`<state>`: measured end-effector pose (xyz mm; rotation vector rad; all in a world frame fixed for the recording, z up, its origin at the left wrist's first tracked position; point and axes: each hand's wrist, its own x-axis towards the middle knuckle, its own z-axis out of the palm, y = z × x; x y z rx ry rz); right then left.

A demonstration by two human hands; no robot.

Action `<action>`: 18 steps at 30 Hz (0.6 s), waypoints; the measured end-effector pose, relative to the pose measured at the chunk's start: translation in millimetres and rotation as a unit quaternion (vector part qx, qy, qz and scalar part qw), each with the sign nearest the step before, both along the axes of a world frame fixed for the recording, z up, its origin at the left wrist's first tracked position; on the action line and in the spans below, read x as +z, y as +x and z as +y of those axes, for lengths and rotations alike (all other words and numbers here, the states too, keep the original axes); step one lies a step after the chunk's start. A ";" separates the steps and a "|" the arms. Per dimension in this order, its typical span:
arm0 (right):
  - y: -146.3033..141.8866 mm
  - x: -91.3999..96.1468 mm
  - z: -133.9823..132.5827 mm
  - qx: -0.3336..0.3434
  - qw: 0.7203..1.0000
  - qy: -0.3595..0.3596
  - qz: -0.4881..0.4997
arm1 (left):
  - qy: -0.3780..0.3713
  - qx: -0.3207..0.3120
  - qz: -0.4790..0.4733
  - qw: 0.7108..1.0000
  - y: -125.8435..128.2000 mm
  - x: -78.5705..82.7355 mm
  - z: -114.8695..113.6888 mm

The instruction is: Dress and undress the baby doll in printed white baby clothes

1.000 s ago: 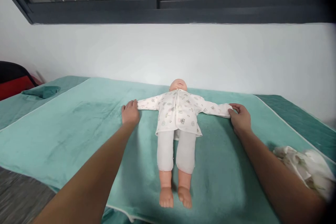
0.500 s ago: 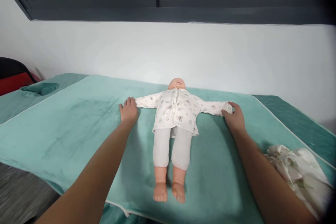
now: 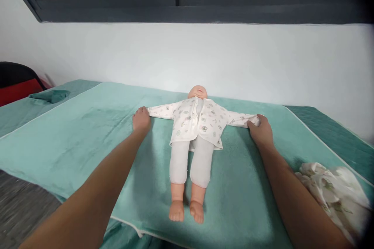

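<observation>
A baby doll [image 3: 177, 192] lies on its back, feet toward me, on a green bed cover [image 3: 96, 136]. It wears a white printed baby shirt [image 3: 187, 120], parted at the front, over white legs. Both shirt sleeves stretch out sideways. My left hand [image 3: 142, 120] is closed at the end of the left sleeve, fingers curled around the cuff. On the other side, my right hand [image 3: 261, 130] pinches the right sleeve's cuff between thumb and fingers. No doll hands show; the cuffs and my hands cover that area.
A crumpled white cloth with a leaf print [image 3: 336, 194] lies at the right beside my forearm. A red and black object [image 3: 20, 85] stands at the far left. Behind the bed rise a white wall [image 3: 146, 54] and a dark window frame [image 3: 117, 9].
My left hand has closed more on the left cuff and drawn slightly outward. Both sleeves look tauter, and the shirt front has parted wider.
</observation>
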<state>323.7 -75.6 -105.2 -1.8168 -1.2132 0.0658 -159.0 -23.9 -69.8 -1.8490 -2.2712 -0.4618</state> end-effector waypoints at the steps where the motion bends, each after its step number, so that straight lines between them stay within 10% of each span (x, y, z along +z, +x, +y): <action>1: -1.2 1.3 -0.8 -0.001 1.000 -0.005 -0.003 | 0.000 -0.001 0.001 1.000 -0.5 -0.4 0.6; 7: -36.6 27.1 -30.1 -0.012 0.977 0.157 -0.145 | 0.019 0.007 0.003 1.000 0.3 -4.9 2.3; 14: -147.5 60.1 -83.9 0.385 0.852 0.225 -0.276 | 0.031 0.003 0.004 1.000 3.2 -5.8 -0.2; 18: -183.9 82.2 -79.1 0.463 0.813 0.128 -0.329 | 0.030 0.003 0.007 1.000 3.4 -5.7 -0.1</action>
